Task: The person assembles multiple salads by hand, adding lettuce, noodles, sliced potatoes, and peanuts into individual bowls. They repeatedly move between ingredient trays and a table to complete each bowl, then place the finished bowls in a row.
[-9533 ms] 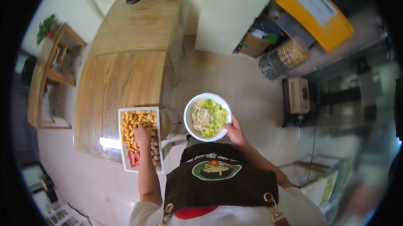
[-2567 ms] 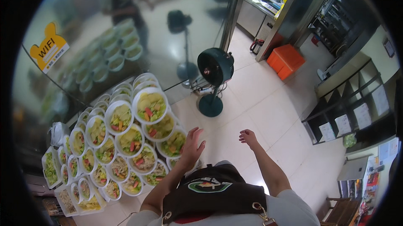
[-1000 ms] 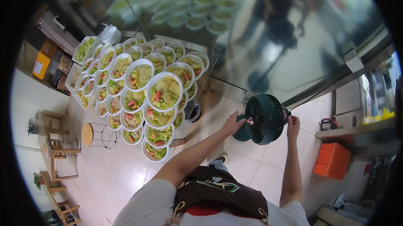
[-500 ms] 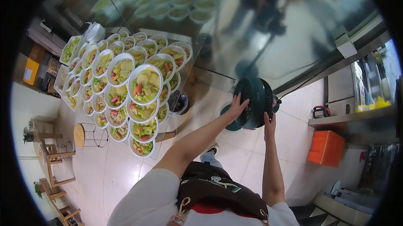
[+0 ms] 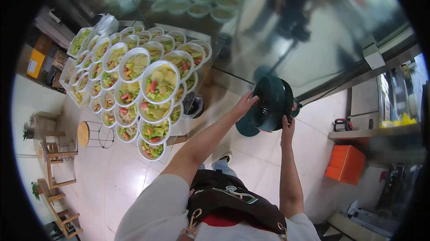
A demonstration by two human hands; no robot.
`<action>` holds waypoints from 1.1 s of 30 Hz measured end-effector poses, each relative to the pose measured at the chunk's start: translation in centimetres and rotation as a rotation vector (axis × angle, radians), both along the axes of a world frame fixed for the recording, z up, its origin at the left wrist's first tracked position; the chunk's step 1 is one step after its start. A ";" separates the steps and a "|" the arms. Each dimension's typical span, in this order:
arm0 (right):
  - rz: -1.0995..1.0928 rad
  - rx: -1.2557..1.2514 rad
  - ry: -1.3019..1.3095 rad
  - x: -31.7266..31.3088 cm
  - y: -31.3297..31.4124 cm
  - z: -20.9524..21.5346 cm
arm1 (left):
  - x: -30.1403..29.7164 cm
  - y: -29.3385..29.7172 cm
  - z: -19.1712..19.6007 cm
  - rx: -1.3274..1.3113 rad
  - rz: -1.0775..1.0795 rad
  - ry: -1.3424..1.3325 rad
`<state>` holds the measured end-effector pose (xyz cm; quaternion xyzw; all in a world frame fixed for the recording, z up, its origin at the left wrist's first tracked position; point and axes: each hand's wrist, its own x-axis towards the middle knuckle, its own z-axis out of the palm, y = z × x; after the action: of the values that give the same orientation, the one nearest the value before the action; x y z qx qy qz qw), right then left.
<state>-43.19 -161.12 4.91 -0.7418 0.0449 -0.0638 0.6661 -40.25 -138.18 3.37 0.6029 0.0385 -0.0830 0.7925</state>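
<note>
A dark green electric fan [image 5: 268, 102] with a round head and disc-shaped base [image 5: 246, 127] stands on the floor in front of me. My left hand [image 5: 245, 105] holds the left rim of its head, fingertips against the casing. Low on the right side of the head, my right hand [image 5: 287, 129] grips the edge beside the rear grille. To the left, a glass table carries stacked white-rimmed bowls of salad [image 5: 160, 82] with lettuce, sausage pieces and pale slices.
A glass wall [image 5: 251, 39] with reflections rises beyond the fan. On the right are an orange box [image 5: 344, 165] and a counter [image 5: 376, 132]. A round wooden-topped stool [image 5: 83, 134] and wooden shelves [image 5: 60, 174] stand left. A lined bin [image 5: 193, 105] sits under the table.
My left hand has slid off the front of the fan head to its left rim. The head has turned and shifted slightly up and right in view.
</note>
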 end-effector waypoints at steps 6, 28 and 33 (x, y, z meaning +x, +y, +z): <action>-0.196 0.035 0.144 -4.4 -3.5 -8.3 | -9.8 9.7 1.2 0.465 0.083 -0.149; 0.081 -0.076 0.730 -17.0 -4.1 -17.0 | -12.3 29.6 5.8 1.589 0.474 -0.444; 0.054 -0.085 0.811 -19.5 -5.3 -18.9 | -12.0 29.6 5.8 1.574 0.488 -0.454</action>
<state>-62.74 -166.40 -14.00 -0.7346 0.2817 0.2497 0.5646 -52.24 -108.57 9.16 0.9546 0.0540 0.2639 0.1273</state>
